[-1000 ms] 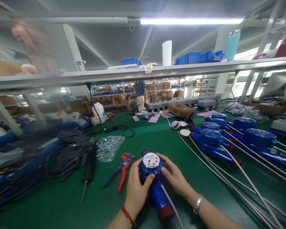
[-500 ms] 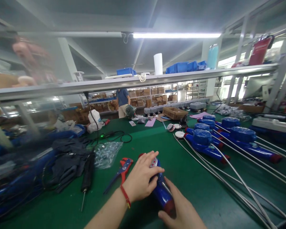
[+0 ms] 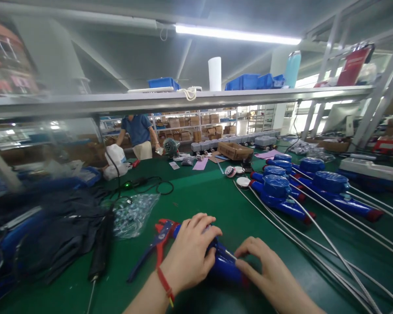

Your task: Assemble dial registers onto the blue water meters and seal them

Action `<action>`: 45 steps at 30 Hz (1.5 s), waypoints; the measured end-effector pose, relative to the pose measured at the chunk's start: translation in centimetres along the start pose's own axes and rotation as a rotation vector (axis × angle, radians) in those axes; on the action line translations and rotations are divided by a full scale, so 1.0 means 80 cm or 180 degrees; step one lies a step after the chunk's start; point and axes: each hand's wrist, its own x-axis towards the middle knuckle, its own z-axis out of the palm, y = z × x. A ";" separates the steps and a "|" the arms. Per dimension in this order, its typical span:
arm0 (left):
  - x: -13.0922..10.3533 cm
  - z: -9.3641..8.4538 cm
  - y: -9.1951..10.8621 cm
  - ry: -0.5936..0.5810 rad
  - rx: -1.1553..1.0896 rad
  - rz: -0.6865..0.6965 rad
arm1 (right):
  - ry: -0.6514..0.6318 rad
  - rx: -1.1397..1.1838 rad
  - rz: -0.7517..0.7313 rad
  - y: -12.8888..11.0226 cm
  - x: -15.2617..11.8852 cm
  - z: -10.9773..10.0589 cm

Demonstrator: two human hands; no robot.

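A shiny blue meter (image 3: 225, 267) lies at the bottom middle of the frame.
The left hand (image 3: 190, 252) curls over its top; the right hand (image 3: 267, 268) is by the silver cable (image 3: 228, 253), but I cannot tell if it pinches. The blue meter looks heavy, hard and slippery, so its fat body is best to hold.

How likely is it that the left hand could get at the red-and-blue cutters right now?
Probably yes: the cutters lie close beside the left hand, mostly uncovered. The hand would, though, first have to leave the blue meter it is on.
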 end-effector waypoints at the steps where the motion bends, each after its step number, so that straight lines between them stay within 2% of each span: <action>1: 0.000 0.000 0.000 -0.0016 -0.0010 -0.0035 | -0.0039 -0.0150 -0.0032 -0.005 0.004 0.002; 8: 0.004 0.001 -0.002 -0.0144 0.0039 -0.0090 | 0.0029 -0.0850 -0.0270 -0.033 0.030 0.017; 16: 0.002 0.000 -0.001 -0.0186 0.0035 -0.0092 | -0.0306 -0.1168 -0.1101 -0.036 0.042 -0.001; 18: 0.003 0.000 -0.001 -0.0199 0.0040 -0.0089 | -0.0313 -0.1183 -0.1041 -0.034 0.046 -0.002; 23: 0.005 -0.002 -0.001 -0.0206 -0.0017 -0.0054 | -0.0221 -0.0671 -0.0469 -0.027 0.046 0.007; 26: 0.003 -0.002 0.000 -0.0156 -0.0048 -0.0090 | -0.0234 -0.0695 -0.0641 -0.028 0.040 0.011; 31: 0.000 -0.001 0.001 -0.0048 -0.0090 -0.0133 | -0.0439 -0.1538 -0.1082 -0.034 0.037 0.011; 38: -0.001 -0.001 0.001 -0.0046 -0.0188 -0.0146 | -0.0229 -0.1018 -0.0436 -0.027 0.038 0.020; 45: -0.003 -0.002 0.002 -0.0078 -0.0211 -0.0148 | -0.0368 -0.0840 -0.0480 -0.035 0.035 0.017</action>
